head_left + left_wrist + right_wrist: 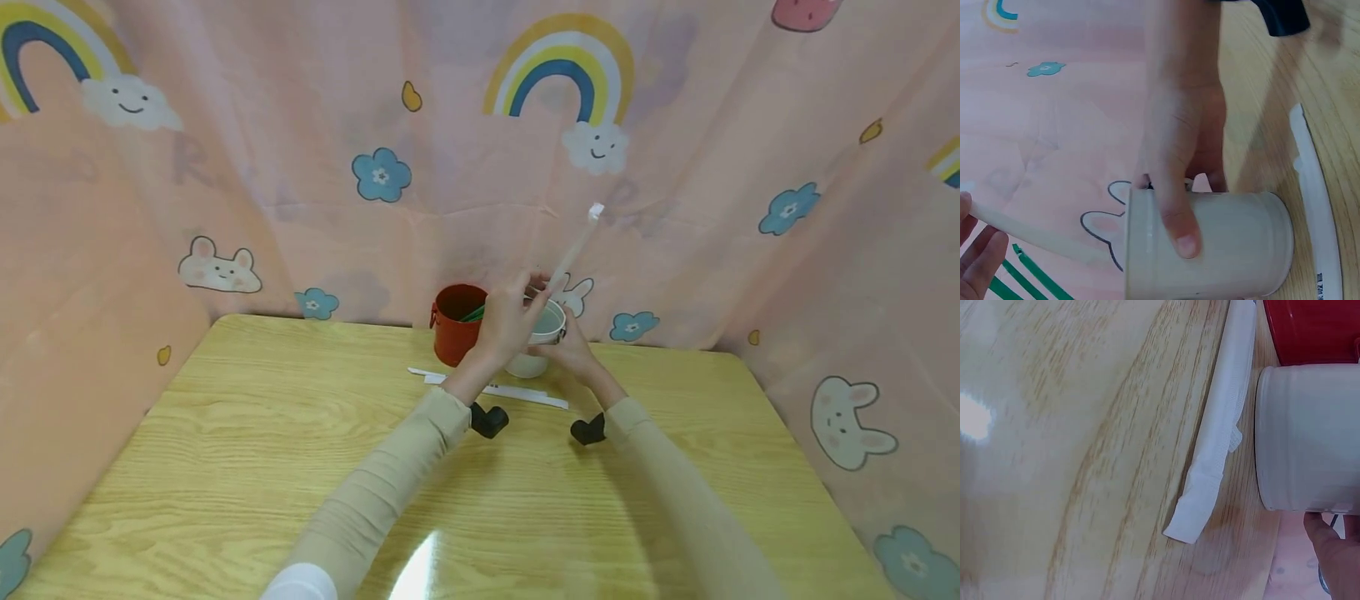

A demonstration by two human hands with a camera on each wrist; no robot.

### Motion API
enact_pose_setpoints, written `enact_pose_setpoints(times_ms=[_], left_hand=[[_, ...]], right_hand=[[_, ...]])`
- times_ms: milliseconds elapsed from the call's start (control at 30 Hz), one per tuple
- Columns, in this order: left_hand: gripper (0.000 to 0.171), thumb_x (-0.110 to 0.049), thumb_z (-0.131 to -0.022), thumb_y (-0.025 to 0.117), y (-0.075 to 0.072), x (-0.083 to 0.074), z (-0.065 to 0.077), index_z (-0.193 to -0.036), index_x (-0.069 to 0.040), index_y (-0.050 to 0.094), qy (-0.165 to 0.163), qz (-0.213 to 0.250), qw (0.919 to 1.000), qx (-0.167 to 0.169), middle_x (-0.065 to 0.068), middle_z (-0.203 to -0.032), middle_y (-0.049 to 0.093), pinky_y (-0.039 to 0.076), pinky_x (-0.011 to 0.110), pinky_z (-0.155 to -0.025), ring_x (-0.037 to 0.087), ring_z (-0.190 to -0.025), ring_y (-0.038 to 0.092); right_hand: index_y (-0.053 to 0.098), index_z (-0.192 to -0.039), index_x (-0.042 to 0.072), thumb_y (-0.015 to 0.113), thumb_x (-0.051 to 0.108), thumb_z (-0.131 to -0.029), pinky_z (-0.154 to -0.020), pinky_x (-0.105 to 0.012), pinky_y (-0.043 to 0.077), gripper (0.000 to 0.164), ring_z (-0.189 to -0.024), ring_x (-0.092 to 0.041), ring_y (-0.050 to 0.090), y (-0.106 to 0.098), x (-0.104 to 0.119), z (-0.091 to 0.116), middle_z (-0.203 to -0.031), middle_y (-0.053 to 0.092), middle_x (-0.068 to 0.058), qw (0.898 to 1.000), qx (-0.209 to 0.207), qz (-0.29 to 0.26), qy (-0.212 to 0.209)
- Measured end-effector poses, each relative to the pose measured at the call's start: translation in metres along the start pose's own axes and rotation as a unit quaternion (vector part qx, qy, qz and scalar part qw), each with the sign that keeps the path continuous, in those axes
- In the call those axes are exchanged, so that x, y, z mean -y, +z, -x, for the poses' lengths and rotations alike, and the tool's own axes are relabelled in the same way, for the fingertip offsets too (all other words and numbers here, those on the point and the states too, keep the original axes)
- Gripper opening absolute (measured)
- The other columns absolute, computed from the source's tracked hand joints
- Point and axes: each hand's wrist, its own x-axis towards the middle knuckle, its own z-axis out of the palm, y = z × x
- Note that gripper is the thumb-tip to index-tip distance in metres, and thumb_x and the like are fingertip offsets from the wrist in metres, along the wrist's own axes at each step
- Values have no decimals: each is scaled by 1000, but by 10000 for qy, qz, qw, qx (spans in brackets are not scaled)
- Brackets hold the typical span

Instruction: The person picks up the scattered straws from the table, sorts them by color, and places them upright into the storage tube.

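My left hand (510,321) pinches a long, slim white paper-wrapped stick (573,254) near its lower end. The stick leans up to the right, its lower end by the mouth of a white metal bucket (1241,244). With thumb and fingers, my right hand (576,348) holds that bucket around its rim and side; the thumb lies flat along the wall in the left wrist view. In the right wrist view, fingertips (1322,531) touch the bucket's side. Just left of it stands a red bucket (452,340) with green sticks (474,313) in it, partly hidden behind my left hand.
White paper-wrapped strips (528,395) lie across the table in front of the buckets, one with small dark print. A pink patterned curtain (300,167) hangs behind the table's back edge. Black wrist-mounted pieces (489,421) show under both forearms.
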Motion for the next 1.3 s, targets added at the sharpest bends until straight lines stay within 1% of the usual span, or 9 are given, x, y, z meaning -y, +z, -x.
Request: enact_pose_setpoints(times_ms=[233,333,433,633,800,900,1100,1200,1300], left_hand=[[18,-13,-93,63,9,0,8,-110,-7,64,467,-887,9942,385,5,-100,70,56,23,-75,15,-87,68],[18,-16,-92,64,13,-1,11,-109,-10,65,567,-1129,9910,452,3,-99,71,55,22,-70,13,-84,68],[16,-17,-91,66,17,1,13,-105,-12,66,608,-1201,9901,403,3,-94,72,54,21,-68,13,-81,67],[12,-17,-90,67,22,9,16,-102,-13,67,399,-1333,9890,497,2,-91,71,54,25,-71,14,-81,66],[16,-16,-92,65,24,16,20,-107,-12,67,159,-1473,9864,710,3,-96,71,54,29,-75,16,-85,67],[16,-15,-93,63,27,20,22,-108,-11,67,65,-1570,9846,766,3,-98,71,54,33,-79,17,-86,67],[20,-13,-94,61,29,25,25,-112,-10,68,-190,-1922,9772,882,4,-107,71,49,44,-92,20,-95,68],[22,-11,-93,62,28,26,27,-114,-9,68,-226,-1831,9793,838,6,-109,71,49,45,-96,23,-97,68],[23,-8,-91,62,27,28,29,-114,-7,68,-187,-1715,9818,793,7,-111,70,49,47,-97,24,-99,67]], right_hand=[[6,-152,10,68,2,-84,-117,-57,19,92,-145,-36,16,-2,2,2,-158,13,-17,9997,186,-165,16],[6,-151,8,64,-1,-85,-117,-56,18,87,-146,-36,15,-1,2,3,-158,12,-18,9995,188,-165,-172],[9,-148,4,61,-4,-85,-117,-55,22,82,-144,-38,20,-1,0,4,-157,16,-21,9991,194,-221,-309],[18,-144,3,61,-8,-83,-113,-50,30,76,-139,-37,30,0,-7,1,-152,28,-22,9984,185,-298,-443],[30,-141,6,62,-10,-84,-107,-32,39,68,-131,-26,42,1,-9,-1,-144,41,-18,9960,236,-423,-755],[29,-142,4,63,-7,-84,-103,-28,41,68,-127,-22,43,1,-6,0,-141,42,-17,9974,200,-341,-606],[8,-150,0,66,-4,-82,-111,-48,30,89,-138,-35,27,1,13,7,-152,22,-24,9994,125,-291,101],[9,-148,-3,66,-5,-81,-115,-54,23,88,-142,-40,21,1,22,9,-153,18,-27,9991,142,-380,140],[12,-146,-2,67,-5,-80,-117,-53,21,86,-142,-39,21,-1,19,8,-153,20,-26,9992,94,-383,96]])
